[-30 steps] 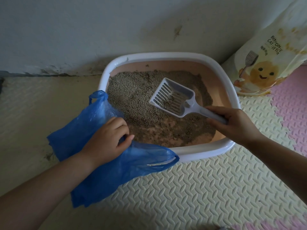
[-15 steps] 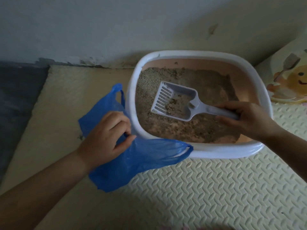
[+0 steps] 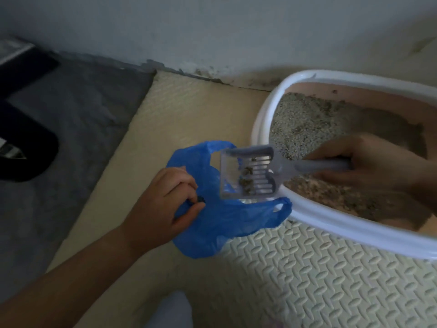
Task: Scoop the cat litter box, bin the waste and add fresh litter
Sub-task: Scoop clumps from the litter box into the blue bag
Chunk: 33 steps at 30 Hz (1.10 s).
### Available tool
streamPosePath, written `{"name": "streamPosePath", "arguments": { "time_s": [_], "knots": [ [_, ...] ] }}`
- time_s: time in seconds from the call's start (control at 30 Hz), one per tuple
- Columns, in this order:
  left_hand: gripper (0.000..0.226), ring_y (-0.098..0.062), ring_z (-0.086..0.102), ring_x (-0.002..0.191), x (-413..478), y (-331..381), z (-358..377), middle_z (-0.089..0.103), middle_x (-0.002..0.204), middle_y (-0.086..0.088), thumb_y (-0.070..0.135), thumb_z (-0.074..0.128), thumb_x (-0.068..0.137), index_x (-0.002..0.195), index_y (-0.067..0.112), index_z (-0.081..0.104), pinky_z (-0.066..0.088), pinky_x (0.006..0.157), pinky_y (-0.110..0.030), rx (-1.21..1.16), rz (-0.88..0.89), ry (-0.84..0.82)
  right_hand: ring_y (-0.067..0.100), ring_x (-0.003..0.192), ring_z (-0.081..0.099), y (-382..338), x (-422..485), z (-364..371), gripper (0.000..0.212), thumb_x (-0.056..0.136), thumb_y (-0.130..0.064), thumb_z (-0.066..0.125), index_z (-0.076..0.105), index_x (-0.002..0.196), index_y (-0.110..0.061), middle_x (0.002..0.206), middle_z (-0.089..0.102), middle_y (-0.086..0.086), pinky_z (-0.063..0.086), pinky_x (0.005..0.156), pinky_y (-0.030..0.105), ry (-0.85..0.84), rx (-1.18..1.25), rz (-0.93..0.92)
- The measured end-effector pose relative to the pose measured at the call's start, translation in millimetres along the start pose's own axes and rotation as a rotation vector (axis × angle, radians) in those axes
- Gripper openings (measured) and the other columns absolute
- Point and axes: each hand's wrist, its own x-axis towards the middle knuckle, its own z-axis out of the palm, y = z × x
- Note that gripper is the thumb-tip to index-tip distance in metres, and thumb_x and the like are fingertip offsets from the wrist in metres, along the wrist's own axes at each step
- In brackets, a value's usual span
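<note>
A white-rimmed litter box (image 3: 331, 227) with a pink inside stands at the right, holding grey litter (image 3: 305, 119). My right hand (image 3: 369, 162) grips the handle of a pale slotted scoop (image 3: 248, 174). The scoop's head hangs past the box's left rim, over a blue plastic bag (image 3: 227, 221) on the floor mat. A few dark clumps lie on the scoop's slots. My left hand (image 3: 160, 207) pinches the bag's edge at its left side, holding it open beside the box.
A cream patterned foam mat (image 3: 295, 280) covers the floor under the box and bag. A grey rug (image 3: 71, 138) with a dark object (image 3: 21, 129) on it lies to the left. The wall (image 3: 212, 31) runs close behind.
The scoop has moved left out of the litter and now hangs over the blue bag. The view has swung left, so the litter bag at the right is out of sight.
</note>
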Motion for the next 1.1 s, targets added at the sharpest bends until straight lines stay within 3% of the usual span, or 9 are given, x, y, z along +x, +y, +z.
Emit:
{"name": "streamPosePath", "arguments": {
  "time_s": [0.13,0.27,0.43,0.5,0.6,0.8,0.9,0.97,1.1],
  "knots": [
    [0.027,-0.017,0.050,0.094,-12,-3,-11,0.049,0.097,0.002,0.029,0.053,0.094,0.077,0.009,0.058,0.032,0.106,-0.024,0.029,-0.044,0.035,-0.003,0.062,0.060,-21,29,6,0.030,0.074,-0.051,0.052,0.068,0.096,-0.041,0.073,0.065,-0.022,0.049,0.055,0.025,-0.111,-0.054,-0.103],
    [0.032,-0.016,0.051,0.095,-28,-2,-20,0.050,0.097,0.002,0.029,0.053,0.095,0.073,0.006,0.061,0.032,0.104,-0.022,0.054,-0.072,0.039,-0.005,0.060,0.060,-42,47,7,0.020,0.076,-0.049,0.053,0.062,0.093,-0.051,0.070,0.062,-0.027,0.042,0.054,0.009,-0.180,-0.034,-0.209],
    [0.030,-0.015,0.051,0.094,-47,-3,-24,0.050,0.095,0.002,0.027,0.055,0.093,0.072,0.006,0.061,0.029,0.100,-0.016,0.091,-0.135,0.026,-0.011,0.072,0.059,-57,70,16,0.029,0.079,-0.029,0.068,0.068,0.106,-0.041,0.083,0.063,-0.032,0.043,0.062,0.010,-0.214,-0.164,-0.260],
    [0.030,-0.014,0.050,0.094,-52,-4,-24,0.053,0.095,0.000,0.027,0.056,0.092,0.071,0.006,0.061,0.029,0.100,-0.016,0.087,-0.160,0.024,-0.013,0.071,0.057,-67,75,18,0.033,0.078,-0.024,0.071,0.067,0.107,-0.040,0.079,0.061,-0.033,0.041,0.061,0.005,-0.210,-0.163,-0.275],
    [0.031,-0.011,0.048,0.098,-56,-6,-25,0.054,0.097,0.000,0.028,0.054,0.094,0.073,0.007,0.060,0.030,0.099,-0.016,0.071,-0.190,0.018,-0.006,0.066,0.056,-80,78,19,0.030,0.076,-0.031,0.070,0.061,0.103,-0.043,0.064,0.058,-0.022,0.039,0.052,0.013,-0.192,-0.199,-0.249],
    [0.029,-0.015,0.051,0.103,-58,-10,-29,0.060,0.100,-0.006,0.029,0.054,0.095,0.075,0.008,0.059,0.032,0.098,-0.018,0.067,-0.222,0.028,-0.007,0.054,0.047,-97,76,25,0.025,0.071,-0.036,0.067,0.068,0.096,-0.035,0.070,0.064,-0.023,0.039,0.051,0.013,-0.023,-0.258,-0.270],
    [0.030,-0.017,0.052,0.103,-60,-11,-28,0.060,0.101,-0.006,0.029,0.053,0.095,0.075,0.008,0.059,0.032,0.099,-0.019,0.061,-0.219,0.024,0.001,0.057,0.055,-107,76,29,0.024,0.069,-0.038,0.066,0.067,0.091,-0.030,0.067,0.062,-0.023,0.044,0.052,0.017,0.052,-0.158,-0.250],
    [0.029,-0.016,0.051,0.103,-62,-11,-28,0.059,0.102,-0.006,0.029,0.053,0.095,0.075,0.009,0.059,0.031,0.099,-0.018,0.058,-0.227,0.020,-0.004,0.070,0.059,-113,78,33,0.023,0.066,-0.038,0.067,0.067,0.088,-0.031,0.069,0.063,-0.023,0.043,0.056,0.010,0.055,-0.060,-0.203],
    [0.029,-0.015,0.050,0.104,-67,-13,-27,0.060,0.103,-0.007,0.029,0.053,0.095,0.076,0.009,0.059,0.030,0.099,-0.017,0.062,-0.247,0.011,-0.014,0.073,0.055,-120,86,35,0.022,0.067,-0.026,0.072,0.066,0.087,-0.032,0.072,0.064,-0.023,0.037,0.063,0.000,-0.016,0.040,-0.138]
  ]
}}
